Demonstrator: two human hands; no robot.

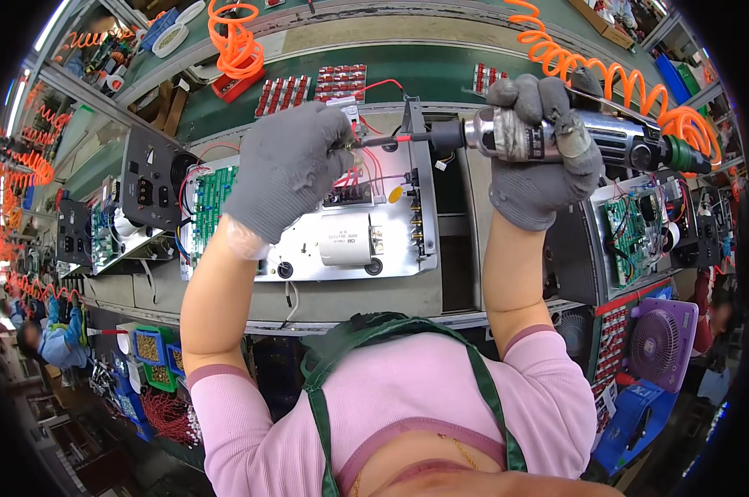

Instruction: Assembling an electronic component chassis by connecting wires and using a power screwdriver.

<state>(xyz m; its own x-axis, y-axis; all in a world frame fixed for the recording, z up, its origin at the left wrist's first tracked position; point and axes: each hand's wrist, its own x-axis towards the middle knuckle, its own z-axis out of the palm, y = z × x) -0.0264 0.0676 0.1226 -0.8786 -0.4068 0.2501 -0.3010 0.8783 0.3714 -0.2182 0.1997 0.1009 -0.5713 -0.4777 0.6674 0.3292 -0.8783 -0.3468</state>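
Observation:
My right hand (540,157), in a grey glove, is wrapped round a silver air screwdriver (611,137). The tool lies level, and its long bit (399,139) points left. At the bit's tip, the fingers of my gloved left hand (283,170) are pinched together; whatever they hold there is too small to make out. Both hands are above an open metal chassis (300,253) on the bench. Inside it sit a white cylindrical capacitor (345,240), a green circuit board (213,195) and red wires (374,157). A black panel (147,178) stands at its left end.
Another opened unit (627,232) stands to the right, and a similar one (109,228) to the left. Coiled orange air hoses (238,50) hang above the bench. Several red parts (341,81) lie in rows beyond the chassis. A purple fan (660,344) is at the lower right.

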